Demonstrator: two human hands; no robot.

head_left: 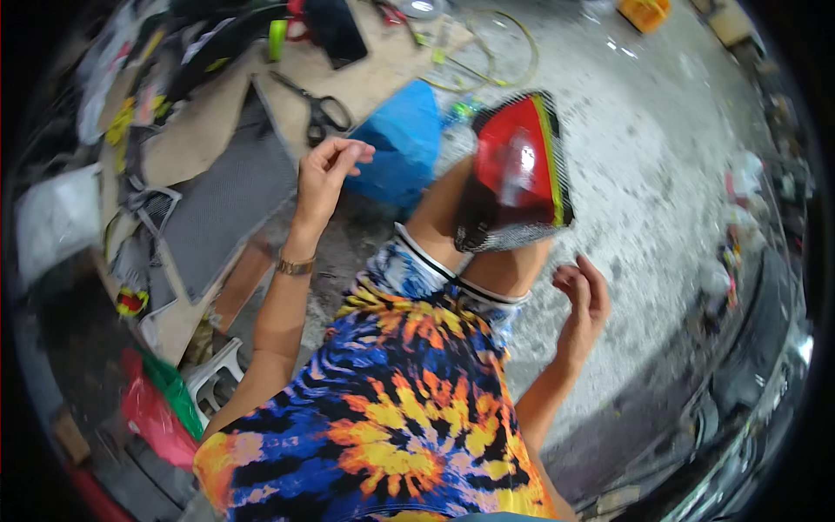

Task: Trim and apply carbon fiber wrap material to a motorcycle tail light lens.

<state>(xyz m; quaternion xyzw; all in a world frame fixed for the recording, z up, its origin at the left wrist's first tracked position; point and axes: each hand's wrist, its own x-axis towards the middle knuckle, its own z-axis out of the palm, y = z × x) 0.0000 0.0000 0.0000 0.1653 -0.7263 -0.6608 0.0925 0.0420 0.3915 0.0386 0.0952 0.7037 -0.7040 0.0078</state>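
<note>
A red and black mesh piece [509,157] with a yellow-green edge rests over my knees. My left hand [333,170] is raised to its left, near a blue plastic sheet [393,139], with thumb and forefinger pinched; anything between them is too small to make out. My right hand [584,300], fingers loosely curled and apart, is empty just below the piece's right corner. Black scissors [323,117] lie on the pale board [174,152] beyond my left hand, beside a cut grey mesh panel [230,196].
A phone [335,26], a yellow-green hose [513,35] and assorted scraps lie at the top. A yellow item [644,13] is on the concrete floor [652,148]. Clutter lines the right edge. A white plastic stool [213,383] and pink bag [152,409] are lower left.
</note>
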